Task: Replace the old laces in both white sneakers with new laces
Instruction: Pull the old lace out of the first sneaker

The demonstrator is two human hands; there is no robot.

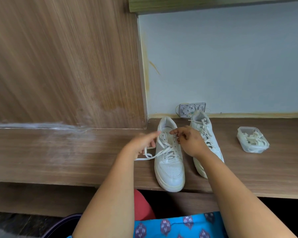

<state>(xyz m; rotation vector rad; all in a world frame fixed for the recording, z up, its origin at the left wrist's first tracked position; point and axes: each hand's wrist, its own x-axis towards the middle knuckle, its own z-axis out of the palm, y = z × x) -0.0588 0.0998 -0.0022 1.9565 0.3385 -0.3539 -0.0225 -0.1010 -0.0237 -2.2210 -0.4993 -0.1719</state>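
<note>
Two white sneakers stand side by side on a wooden ledge, toes toward me. The left sneaker (169,162) has a loosened white lace (163,148) with one end trailing off to the left on the wood. My left hand (143,143) pinches that lace at the shoe's upper left eyelets. My right hand (190,140) rests over the shoe's upper right side, fingertips at the top eyelets, seemingly gripping the lace there. The right sneaker (205,134) is still laced and partly hidden behind my right wrist.
A clear plastic tub (252,140) holding white laces sits on the ledge to the right. A wall socket plate (191,109) is behind the shoes. A wooden panel rises at the left; the ledge's front edge is close to my lap.
</note>
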